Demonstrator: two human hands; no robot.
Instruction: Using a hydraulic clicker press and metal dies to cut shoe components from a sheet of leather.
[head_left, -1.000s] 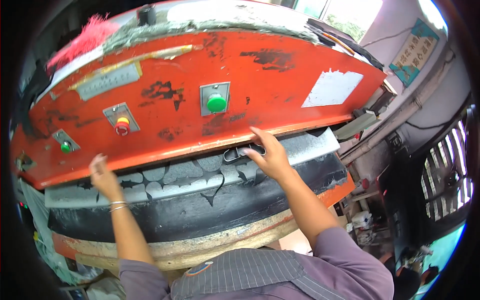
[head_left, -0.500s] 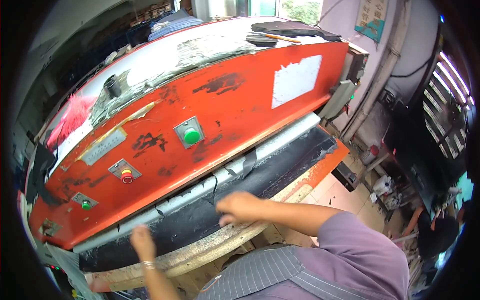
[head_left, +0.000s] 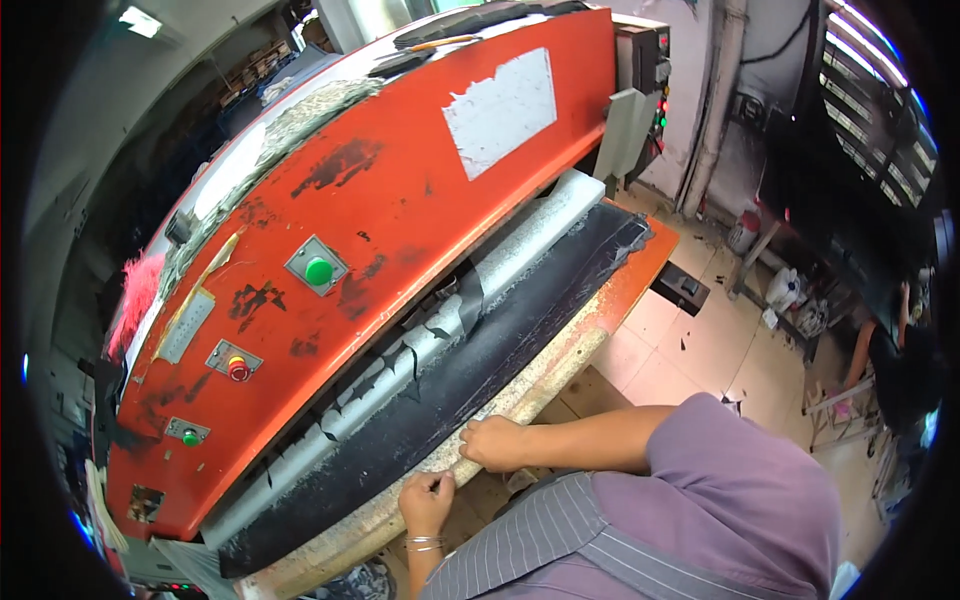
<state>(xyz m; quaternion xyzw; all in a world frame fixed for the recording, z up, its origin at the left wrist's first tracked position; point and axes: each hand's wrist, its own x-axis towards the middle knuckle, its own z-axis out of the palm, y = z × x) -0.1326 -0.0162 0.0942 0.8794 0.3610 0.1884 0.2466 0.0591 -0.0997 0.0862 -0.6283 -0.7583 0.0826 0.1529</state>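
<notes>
Right hand (head_left: 492, 443): fingers bent and turned down at the pale, scuffed front rail (head_left: 540, 385), which runs along the near side of the orange-red press beam (head_left: 400, 210). Left hand (head_left: 427, 498): just beside it, nearer the beam's left end, fingers curled inward with the thumb against them, two thin bracelets (head_left: 425, 543) at the wrist. Nothing shows in either hand; whether the fingers grip the rail or anything small, I cannot tell from here.

The rail, apparently wood, looks stiff, fixed and rough rather than slippery; its rounded outer edge, away from the beam, would give the surest hold. Between rail and beam lies a dark sheet (head_left: 540, 300), probably thick, rubbery and heavy to drag, best taken by its ragged right end. Closer to the beam, partly beneath it, is a pale grey slab (head_left: 560, 205), by its looks rigid and weighty. Black scraps (head_left: 470, 295) drape over the slab's near edge; these seem thin, light and supple, easily lifted by their hanging ends.

On the beam's front face: a large green button (head_left: 319, 271), a red stop button (head_left: 237, 369) to its left and a smaller green button (head_left: 190, 437) farther left. Beyond the beam's right end: a control box (head_left: 640, 110); to the right of the rail, tiled floor (head_left: 650, 340).
</notes>
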